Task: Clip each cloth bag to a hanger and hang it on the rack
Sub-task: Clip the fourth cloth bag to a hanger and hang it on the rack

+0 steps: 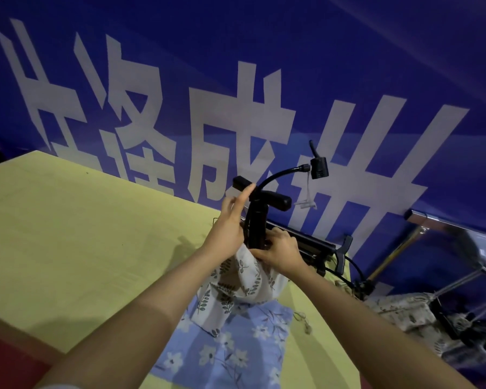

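— So, what did the cloth bags hold?

— Nothing that showed. The white leaf-print bag [244,279] hung bunched up, its top at a black stand [257,217] on the yellow table [76,234]; the blue flowered bag [227,343] lay flat on the table under it. A 3rd patterned bag [407,313] lay off to the right, near a metal rack [432,228].

— And the hands?

— The right hand [281,252] curled round the white bag's gathered top, just against the stand's post. The left hand [230,220] rose beside the post with its fingers straight, fingertips at the black crossbar [264,193], gripping nothing.

— Any hanger?

— I couldn't make 1 out; both hands covered the spot where bag met stand. A black gooseneck [284,174] ended in a small dark clamp [319,165]. The right edge was blurred.
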Available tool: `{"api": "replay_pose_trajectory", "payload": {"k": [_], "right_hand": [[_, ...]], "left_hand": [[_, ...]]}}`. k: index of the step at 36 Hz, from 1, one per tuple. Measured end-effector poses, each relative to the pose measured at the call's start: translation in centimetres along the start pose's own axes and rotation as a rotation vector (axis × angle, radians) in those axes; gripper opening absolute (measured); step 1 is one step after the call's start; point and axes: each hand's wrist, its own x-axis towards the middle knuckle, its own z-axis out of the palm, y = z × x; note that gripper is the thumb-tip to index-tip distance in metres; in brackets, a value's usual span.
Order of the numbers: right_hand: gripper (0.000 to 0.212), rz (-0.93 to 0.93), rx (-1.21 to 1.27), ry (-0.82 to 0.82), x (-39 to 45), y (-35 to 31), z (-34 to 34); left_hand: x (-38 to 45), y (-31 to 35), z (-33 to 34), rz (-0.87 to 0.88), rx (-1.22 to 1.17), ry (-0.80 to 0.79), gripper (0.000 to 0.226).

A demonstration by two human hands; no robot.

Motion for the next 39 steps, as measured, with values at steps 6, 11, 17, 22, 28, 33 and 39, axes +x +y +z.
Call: {"api": "replay_pose_trajectory", "payload": {"k": [6,11,17,22,28,33,39], "right_hand": [[0.045,0.052,0.481,-0.16,-0.8,0.6,-2.3],[0.035,0.148,0.491,0.116,-1.1,1.4,-3.8],[0.016,0.144,0.448,0.322,-0.7,1.7,-4.9],[0.015,0.151,0.744,0.284,0.2,1.0,-6.6],[0.023,0.173,1.064,0.167,0.5,-0.6,-8.9],[0.043,0.123,1.16,0.176,1.5,-1.7,-10.4],[0.025,0.097,1.32,0.1,2.3,-1.5,-12.3]], "left_hand": [[0.1,-0.9,0.2,-0.024,0.011,0.023,0.09],[0.7,-0.8,-0.1,0.005,0.005,-0.006,0.077],[1.1,-0.5,-0.4,0.033,-0.006,0.015,0.067],[2.1,-0.2,-1.2,0.057,-0.045,0.038,0.058],[3.4,0.7,-2.5,0.078,-0.079,0.078,0.051],[3.7,1.8,-2.9,0.075,-0.122,0.057,0.05],[3.3,1.5,-2.7,0.05,-0.016,-0.033,0.057]]}}
